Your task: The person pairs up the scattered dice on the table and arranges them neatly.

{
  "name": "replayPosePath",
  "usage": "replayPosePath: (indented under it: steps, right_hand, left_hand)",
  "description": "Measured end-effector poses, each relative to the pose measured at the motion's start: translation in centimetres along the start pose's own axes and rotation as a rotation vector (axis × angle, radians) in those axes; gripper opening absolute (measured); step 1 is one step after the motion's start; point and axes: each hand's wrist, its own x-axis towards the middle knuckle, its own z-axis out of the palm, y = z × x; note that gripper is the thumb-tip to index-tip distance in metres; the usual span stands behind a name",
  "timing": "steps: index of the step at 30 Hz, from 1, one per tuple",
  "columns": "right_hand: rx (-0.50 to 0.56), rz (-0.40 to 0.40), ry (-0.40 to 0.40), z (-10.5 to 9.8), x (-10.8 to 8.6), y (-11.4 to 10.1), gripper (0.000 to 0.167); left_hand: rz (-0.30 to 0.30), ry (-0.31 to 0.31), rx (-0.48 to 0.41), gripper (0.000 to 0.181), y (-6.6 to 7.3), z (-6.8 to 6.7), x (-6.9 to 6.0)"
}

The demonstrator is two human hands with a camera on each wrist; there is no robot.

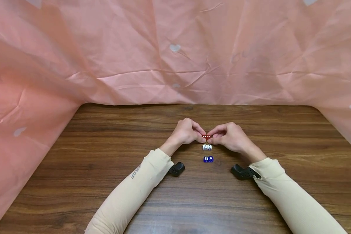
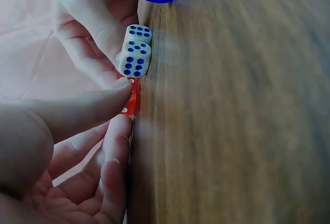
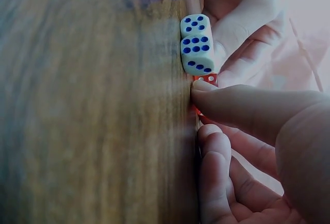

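Note:
Two red dice (image 1: 206, 137) sit side by side on the wooden table, between the fingertips of both hands. My left hand (image 1: 185, 131) pinches the left one between thumb and fingers, and my right hand (image 1: 234, 137) pinches the right one the same way. Thumbs and fingers cover much of the red die (image 2: 132, 100) in the left wrist view. Nearer to me, two white dice (image 1: 207, 147) with blue pips stand together. Closer still is a pair of blue dice (image 1: 208, 159) with white pips. Neither hand grips the white or blue dice.
The brown wooden table (image 1: 105, 146) runs back to a pink curtain (image 1: 134, 48), which also hangs along both sides. Black devices protrude from the left cuff (image 1: 176, 169) and the right cuff (image 1: 242, 172), on either side of the blue dice.

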Motion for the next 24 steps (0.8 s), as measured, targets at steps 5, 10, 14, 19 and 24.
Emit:
replayPosePath:
  steps: [5, 10, 14, 19, 24]
  right_hand:
    - [0.016, 0.0, -0.015, 0.08, 0.18, 0.02, 0.02]
    - [0.025, 0.005, -0.021, 0.15, 0.13, 0.04, 0.02]
    - [0.027, -0.005, -0.033, 0.18, 0.25, -0.02, 0.021]
    - [0.026, -0.009, -0.043, 0.01, 0.12, 0.22, 0.024]
    - [0.09, -0.024, -0.101, -0.48, -0.24, 0.76, 0.033]
  left_hand:
    - [-0.01, -0.002, 0.004, 0.015, -0.1, -0.03, -0.07]
    - [0.0, -0.01, 0.001, 0.017, -0.29, -0.14, -0.16]
    - [-0.012, -0.016, -0.01, 0.019, -0.52, -0.33, -0.28]
    - [-0.011, -0.03, -0.032, 0.021, -0.59, -0.33, -0.31]
    - [-0.005, -0.033, -0.048, 0.021, -0.63, -0.42, -0.31]
